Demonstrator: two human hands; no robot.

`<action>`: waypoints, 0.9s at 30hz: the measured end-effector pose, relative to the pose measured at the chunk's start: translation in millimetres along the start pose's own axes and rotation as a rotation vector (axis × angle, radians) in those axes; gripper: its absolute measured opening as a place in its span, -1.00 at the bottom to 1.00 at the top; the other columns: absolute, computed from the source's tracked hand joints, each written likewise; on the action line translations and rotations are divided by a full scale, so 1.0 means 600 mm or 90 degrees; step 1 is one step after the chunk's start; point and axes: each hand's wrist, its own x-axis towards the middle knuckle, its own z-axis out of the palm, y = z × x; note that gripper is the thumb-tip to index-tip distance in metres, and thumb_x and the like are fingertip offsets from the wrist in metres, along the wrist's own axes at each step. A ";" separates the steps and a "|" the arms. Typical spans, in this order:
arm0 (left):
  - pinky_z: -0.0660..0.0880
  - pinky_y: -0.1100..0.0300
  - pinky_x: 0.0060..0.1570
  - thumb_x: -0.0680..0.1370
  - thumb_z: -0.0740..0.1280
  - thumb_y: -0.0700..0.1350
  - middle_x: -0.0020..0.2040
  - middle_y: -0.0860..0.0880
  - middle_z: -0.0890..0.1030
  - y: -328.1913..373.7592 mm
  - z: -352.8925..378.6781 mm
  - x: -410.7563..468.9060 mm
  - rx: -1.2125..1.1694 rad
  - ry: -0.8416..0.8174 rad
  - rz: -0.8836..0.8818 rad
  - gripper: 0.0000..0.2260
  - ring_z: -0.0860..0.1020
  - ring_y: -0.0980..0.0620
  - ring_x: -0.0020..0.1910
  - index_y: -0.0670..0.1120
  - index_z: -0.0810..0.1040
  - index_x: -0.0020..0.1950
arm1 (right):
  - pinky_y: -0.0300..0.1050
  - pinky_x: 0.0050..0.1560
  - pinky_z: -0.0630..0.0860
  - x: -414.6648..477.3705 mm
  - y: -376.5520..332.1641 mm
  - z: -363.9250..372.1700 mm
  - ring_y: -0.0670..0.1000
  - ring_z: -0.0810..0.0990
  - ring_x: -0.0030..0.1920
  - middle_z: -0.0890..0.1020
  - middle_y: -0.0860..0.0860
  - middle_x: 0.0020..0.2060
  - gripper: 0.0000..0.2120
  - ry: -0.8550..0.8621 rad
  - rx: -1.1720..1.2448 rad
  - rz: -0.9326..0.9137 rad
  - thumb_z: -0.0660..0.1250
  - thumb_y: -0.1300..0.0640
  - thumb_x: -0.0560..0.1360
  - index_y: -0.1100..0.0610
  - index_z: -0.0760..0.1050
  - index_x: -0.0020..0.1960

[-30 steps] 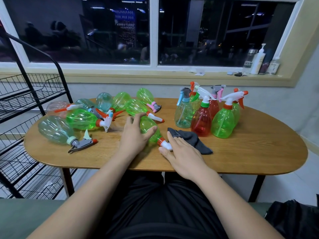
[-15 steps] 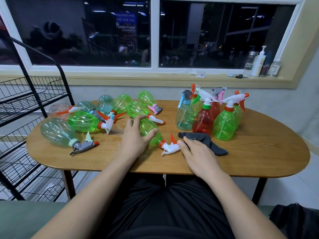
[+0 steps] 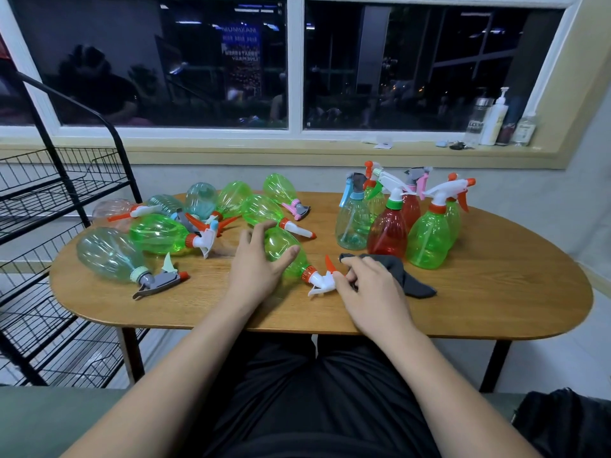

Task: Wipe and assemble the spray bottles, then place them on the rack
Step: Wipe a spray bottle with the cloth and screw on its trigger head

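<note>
A green spray bottle (image 3: pixel 281 247) lies on its side in the middle of the wooden table (image 3: pixel 496 292), neck pointing right. My left hand (image 3: pixel 259 271) grips its body, thumb on the near side and fingers over the top. Its white spray head (image 3: pixel 318 281) with an orange trigger sticks out to the right. My right hand (image 3: pixel 372 294) has its fingers curled round the tip of that head. A dark cloth (image 3: pixel 405 277) lies crumpled just behind my right hand, touching the knuckles.
Several green, clear and pink bottles (image 3: pixel 155 234) lie on the table's left half. Several assembled bottles (image 3: pixel 428 238) stand upright at the back right. A black wire rack (image 3: pixel 49 200) stands left of the table. Other containers (image 3: pixel 494 119) sit on the windowsill.
My right hand has slid off the cloth and curled onto the spray head. The bottle has turned so the orange trigger points up. My left hand stays on the bottle.
</note>
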 end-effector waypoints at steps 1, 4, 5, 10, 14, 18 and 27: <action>0.51 0.04 0.13 0.52 0.44 0.33 0.37 0.02 0.43 0.000 0.000 -0.001 0.004 0.001 0.005 -0.39 0.53 -0.01 0.30 0.17 0.38 0.50 | 0.07 0.10 0.58 0.000 -0.003 0.004 -0.03 0.53 0.12 0.57 -0.13 0.00 -0.58 -0.005 0.001 0.010 0.26 -0.19 0.67 0.00 0.55 0.41; 0.48 0.09 0.10 0.52 0.46 0.30 0.36 0.03 0.43 0.001 0.000 -0.002 0.002 0.009 0.008 -0.40 0.52 0.02 0.29 0.16 0.39 0.49 | 0.09 0.11 0.59 0.002 -0.006 0.005 0.01 0.57 0.15 0.59 -0.09 0.04 -0.54 -0.003 0.002 0.052 0.26 -0.24 0.66 0.01 0.53 0.43; 0.45 0.11 0.08 0.52 0.47 0.29 0.36 0.03 0.43 0.002 0.000 -0.002 -0.004 0.013 0.002 -0.40 0.52 0.04 0.28 0.15 0.39 0.48 | 0.10 0.10 0.59 0.002 -0.004 0.005 0.03 0.58 0.17 0.60 -0.07 0.08 -0.52 -0.006 -0.005 0.065 0.25 -0.26 0.66 0.01 0.52 0.44; 0.43 0.13 0.10 0.53 0.47 0.27 0.36 0.04 0.44 0.001 -0.002 -0.002 -0.018 0.021 -0.007 -0.42 0.47 0.11 0.22 0.11 0.41 0.47 | 0.07 0.06 0.61 0.012 0.003 0.007 -0.02 0.64 0.02 0.64 -0.16 -0.06 -0.58 -0.032 0.049 0.109 0.32 -0.26 0.62 -0.02 0.59 0.33; 0.41 0.13 0.16 0.54 0.48 0.25 0.36 0.02 0.46 0.001 -0.002 -0.002 -0.034 0.035 -0.008 -0.43 0.48 0.07 0.27 0.04 0.42 0.45 | -0.19 -0.04 0.58 0.016 0.000 0.001 -0.17 0.65 -0.10 0.69 -0.17 -0.19 -0.60 0.028 0.240 0.134 0.47 -0.13 0.57 -0.01 0.61 0.35; 0.43 0.12 0.25 0.56 0.45 0.26 0.40 -0.02 0.47 -0.001 -0.002 0.000 -0.060 0.054 -0.013 -0.39 0.47 0.02 0.35 -0.03 0.39 0.47 | -0.46 -0.13 0.48 0.011 -0.006 -0.002 -0.27 0.65 -0.09 0.71 -0.19 -0.15 -0.57 0.097 0.284 0.100 0.56 -0.07 0.52 -0.06 0.56 0.34; 0.43 0.09 0.33 0.54 0.43 0.33 0.43 -0.01 0.40 0.000 -0.005 -0.001 -0.090 0.078 -0.031 -0.29 0.42 0.07 0.37 -0.02 0.31 0.53 | 0.02 -0.16 0.51 -0.007 -0.006 0.014 -0.05 0.49 -0.12 0.53 -0.13 -0.14 -0.82 0.120 0.064 -0.166 0.52 0.21 0.51 0.04 0.54 -0.03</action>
